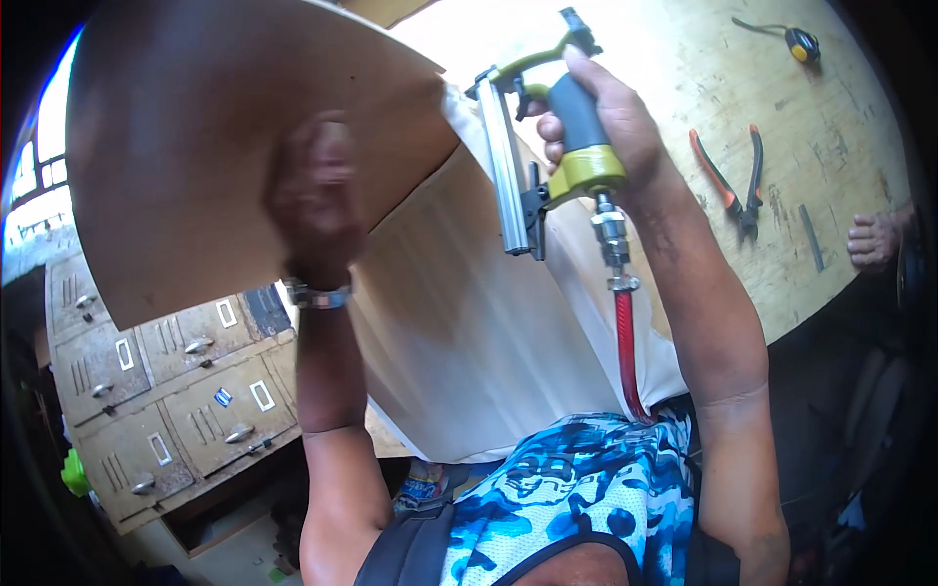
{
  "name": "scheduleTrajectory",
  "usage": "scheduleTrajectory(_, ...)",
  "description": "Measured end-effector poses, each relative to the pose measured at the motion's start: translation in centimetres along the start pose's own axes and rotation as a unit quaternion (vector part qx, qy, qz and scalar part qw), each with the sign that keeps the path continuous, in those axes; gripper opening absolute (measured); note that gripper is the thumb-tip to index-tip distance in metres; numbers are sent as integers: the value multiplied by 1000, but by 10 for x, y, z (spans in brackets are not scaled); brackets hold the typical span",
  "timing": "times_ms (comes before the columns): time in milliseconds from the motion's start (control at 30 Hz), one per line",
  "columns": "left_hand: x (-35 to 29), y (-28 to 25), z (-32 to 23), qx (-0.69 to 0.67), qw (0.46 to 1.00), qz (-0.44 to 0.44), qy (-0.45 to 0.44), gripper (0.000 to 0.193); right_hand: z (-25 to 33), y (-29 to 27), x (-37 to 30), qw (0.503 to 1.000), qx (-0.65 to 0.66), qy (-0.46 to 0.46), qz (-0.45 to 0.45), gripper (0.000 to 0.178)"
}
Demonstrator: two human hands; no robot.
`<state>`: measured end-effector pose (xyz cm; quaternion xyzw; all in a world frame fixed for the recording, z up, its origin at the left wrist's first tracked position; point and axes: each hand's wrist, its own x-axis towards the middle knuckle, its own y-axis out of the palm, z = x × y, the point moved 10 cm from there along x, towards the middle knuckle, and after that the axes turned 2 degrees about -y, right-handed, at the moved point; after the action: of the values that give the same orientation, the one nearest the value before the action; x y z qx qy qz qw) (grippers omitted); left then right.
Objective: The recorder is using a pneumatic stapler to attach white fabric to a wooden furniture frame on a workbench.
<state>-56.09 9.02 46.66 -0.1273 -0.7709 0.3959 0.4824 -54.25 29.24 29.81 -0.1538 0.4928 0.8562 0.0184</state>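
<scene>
In my right hand (625,122) is a green and black air stapler (586,171), gripped by its dark handle with its long silver magazine to the left. A red air hose (627,342) runs from its metal coupling down toward my shirt. My left hand (318,195), smeared by motion, is raised in front of a large curved brown panel (195,146); its fingers look curled together, and whatever they may hold is hidden. Below the panel hangs pale cream sheeting or fabric (469,313), spread between my arms and reaching near my shirt.
On the worn wooden table (791,127) lie orange-handled pliers (743,200), a yellow and black tape measure (803,44) and a thin grey strip (811,237). Another person's hand (873,242) rests at the table's right edge. Beige metal lockers (186,391) stand on the left.
</scene>
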Motion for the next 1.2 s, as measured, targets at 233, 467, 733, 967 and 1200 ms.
scheduleTrajectory(233,-50,104,-13,97,986,133,-31,50,18,2,-3,998,-61,-19,25,51)
scheduleTrajectory(467,-41,125,1,158,975,146,-55,58,14,6,7,996,-86,-15,34,52)
scheduleTrajectory(733,-40,122,27,-82,985,63,-139,50,21,0,-4,997,-75,-23,5,51)
scheduleTrajectory(967,-53,126,23,-3,983,92,-159,67,9,6,4,997,-73,-35,-3,52)
scheduleTrajectory(1200,-106,74,2,-46,976,-49,-206,55,10,-1,14,997,-62,-40,1,49)
